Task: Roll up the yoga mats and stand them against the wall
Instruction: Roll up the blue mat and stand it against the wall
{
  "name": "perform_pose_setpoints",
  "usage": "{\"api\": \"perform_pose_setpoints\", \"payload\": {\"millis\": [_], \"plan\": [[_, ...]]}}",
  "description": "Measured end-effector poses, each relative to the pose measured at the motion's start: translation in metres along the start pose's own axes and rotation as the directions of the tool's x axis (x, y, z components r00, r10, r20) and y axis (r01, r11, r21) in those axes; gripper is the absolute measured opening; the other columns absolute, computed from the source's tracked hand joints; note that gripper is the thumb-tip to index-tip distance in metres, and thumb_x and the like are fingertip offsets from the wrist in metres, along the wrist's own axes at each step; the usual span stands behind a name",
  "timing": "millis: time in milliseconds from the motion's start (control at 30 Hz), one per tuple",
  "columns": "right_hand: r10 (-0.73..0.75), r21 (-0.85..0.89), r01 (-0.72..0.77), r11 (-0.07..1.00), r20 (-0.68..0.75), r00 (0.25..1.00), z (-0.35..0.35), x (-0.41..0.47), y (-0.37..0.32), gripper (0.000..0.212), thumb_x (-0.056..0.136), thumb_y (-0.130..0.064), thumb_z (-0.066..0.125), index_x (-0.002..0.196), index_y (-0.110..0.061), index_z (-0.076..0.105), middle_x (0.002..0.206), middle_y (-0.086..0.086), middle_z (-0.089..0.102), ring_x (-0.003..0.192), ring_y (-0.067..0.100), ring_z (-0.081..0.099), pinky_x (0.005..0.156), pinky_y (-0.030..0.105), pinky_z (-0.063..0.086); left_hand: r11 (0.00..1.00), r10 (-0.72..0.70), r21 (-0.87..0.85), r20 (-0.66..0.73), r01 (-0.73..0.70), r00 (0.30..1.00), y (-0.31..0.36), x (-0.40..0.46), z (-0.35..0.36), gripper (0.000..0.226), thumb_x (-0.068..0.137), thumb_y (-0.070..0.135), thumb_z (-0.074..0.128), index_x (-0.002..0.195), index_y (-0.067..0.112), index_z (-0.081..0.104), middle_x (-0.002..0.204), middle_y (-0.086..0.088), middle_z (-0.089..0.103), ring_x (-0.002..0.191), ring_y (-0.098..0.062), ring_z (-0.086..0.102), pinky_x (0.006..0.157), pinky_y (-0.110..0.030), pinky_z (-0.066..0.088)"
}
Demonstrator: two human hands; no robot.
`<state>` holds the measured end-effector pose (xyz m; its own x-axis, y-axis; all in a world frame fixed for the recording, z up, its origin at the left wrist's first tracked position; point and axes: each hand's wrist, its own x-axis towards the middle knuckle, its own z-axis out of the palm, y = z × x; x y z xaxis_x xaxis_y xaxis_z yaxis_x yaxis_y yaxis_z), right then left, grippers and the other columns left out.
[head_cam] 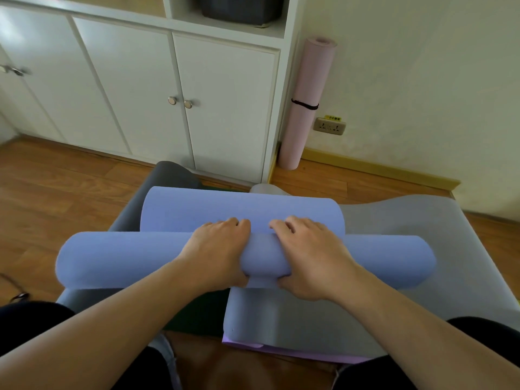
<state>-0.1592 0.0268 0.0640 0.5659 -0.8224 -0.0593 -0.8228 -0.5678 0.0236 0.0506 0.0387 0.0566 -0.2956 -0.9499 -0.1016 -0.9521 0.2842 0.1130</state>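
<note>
- Dark trousered knees (33,333) sit at the bottom edge of my view, over a wooden floor (56,175).
- Just past them, a flat layer of grey mat (422,249) lies on the floor, with a lilac mat edge (295,351) peeking out beneath it and a dark green strip (197,313) between the layers.
- My left hand (218,249) and right hand (306,254) are side by side on a periwinkle-blue foam yoga mat roll (118,260), fingers curled over its top and thumbs tucked under, gripping the middle.
- Ahead of the roll, a short unrolled stretch of blue mat (239,209) is left.
- A pale pink rolled yoga mat (305,99), bound with a black band (305,104), already stands upright in the corner between a white cupboard (225,108) and the cream wall (422,80), beside a wall socket (329,126).
- Progress, as I judge it: one mat is finished and stored; the blue one is nearly rolled but not yet stood up; the grey, lilac and green layers appear untouched, so most of the work remains.
</note>
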Motion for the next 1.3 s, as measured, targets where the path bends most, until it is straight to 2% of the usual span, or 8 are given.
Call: {"api": "perform_pose_setpoints", "payload": {"millis": [133,333,533,733,833,1000,1167,1300], "plan": [[-0.018,-0.108,0.014,0.994,-0.043,0.999,0.006,0.005,-0.005,0.066,0.069,-0.051,0.080,0.119,-0.024,0.046,0.109,0.002,0.059,0.096,0.029,0.062,0.073,0.040,0.039,0.997,-0.026,-0.072,0.061,0.031,0.998,-0.004,-0.002,-0.009,0.068,0.070,0.060,0.081,0.116,0.031,0.041,0.106,0.009,0.060,0.088,-0.014,0.058,0.071,-0.029,0.045],[0.017,0.002,-0.017,1.000,0.019,1.000,-0.004,0.003,-0.007,0.056,0.076,-0.053,0.071,0.118,-0.026,0.044,0.107,0.001,0.064,0.096,0.030,0.066,0.074,0.039,0.050,0.994,0.073,0.082,-0.064,-0.067,0.995,0.001,-0.006,0.008,0.079,0.073,0.064,0.081,0.129,0.027,0.040,0.123,0.004,0.055,0.108,-0.018,0.056,0.096,-0.032,0.048],[-0.033,-0.113,0.027,0.993,-0.049,0.998,0.000,0.000,-0.015,0.109,0.068,-0.052,0.086,0.153,-0.019,0.027,0.130,0.007,0.054,0.115,0.032,0.057,0.096,0.045,0.048,0.999,-0.025,-0.046,0.011,0.025,1.000,-0.006,-0.003,-0.003,0.077,0.066,0.063,0.082,0.120,0.030,0.038,0.105,0.007,0.065,0.089,-0.019,0.064,0.082,-0.035,0.057],[-0.019,-0.091,0.015,0.996,-0.041,0.999,0.007,0.003,-0.016,0.073,0.066,-0.049,0.084,0.120,-0.021,0.044,0.099,0.004,0.065,0.087,0.030,0.065,0.067,0.039,0.043,0.999,0.024,0.043,-0.024,-0.023,0.999,0.002,-0.008,0.005,0.078,0.065,0.067,0.080,0.119,0.027,0.040,0.115,0.006,0.055,0.101,-0.018,0.056,0.091,-0.034,0.052],[-0.008,-0.034,0.007,0.999,-0.044,0.999,0.004,0.001,-0.016,0.064,0.072,-0.047,0.077,0.120,-0.023,0.043,0.103,0.003,0.064,0.092,0.030,0.066,0.069,0.039,0.042,0.996,0.034,0.090,-0.094,-0.026,0.995,0.004,-0.006,0.010,0.075,0.068,0.063,0.082,0.120,0.026,0.042,0.118,0.004,0.052,0.105,-0.018,0.055,0.090,-0.031,0.049],[0.025,-0.054,-0.025,0.998,-0.017,1.000,-0.002,0.000,-0.014,0.082,0.071,-0.054,0.083,0.135,-0.022,0.041,0.121,0.004,0.056,0.108,0.030,0.058,0.088,0.043,0.046,0.999,0.009,0.036,-0.074,-0.006,0.997,0.001,-0.003,0.000,0.069,0.071,0.061,0.082,0.116,0.027,0.042,0.112,0.008,0.062,0.097,-0.015,0.061,0.084,-0.029,0.051],[0.029,-0.035,-0.030,0.999,-0.031,0.999,-0.001,0.002,-0.013,0.051,0.077,-0.052,0.076,0.109,-0.022,0.049,0.106,0.002,0.065,0.095,0.028,0.065,0.072,0.038,0.044,1.000,0.007,0.009,-0.022,-0.007,1.000,0.002,-0.010,0.000,0.069,0.073,0.062,0.079,0.121,0.028,0.044,0.118,0.006,0.058,0.103,-0.017,0.058,0.090,-0.033,0.052],[0.045,-0.017,-0.045,0.999,0.003,0.999,-0.006,0.003,-0.011,0.050,0.077,-0.054,0.072,0.111,-0.025,0.050,0.109,0.000,0.066,0.096,0.026,0.064,0.076,0.037,0.050,0.994,0.035,0.107,-0.078,-0.026,0.996,0.004,-0.011,0.010,0.079,0.076,0.063,0.079,0.134,0.025,0.040,0.130,0.000,0.047,0.116,-0.021,0.051,0.099,-0.034,0.048]]}}
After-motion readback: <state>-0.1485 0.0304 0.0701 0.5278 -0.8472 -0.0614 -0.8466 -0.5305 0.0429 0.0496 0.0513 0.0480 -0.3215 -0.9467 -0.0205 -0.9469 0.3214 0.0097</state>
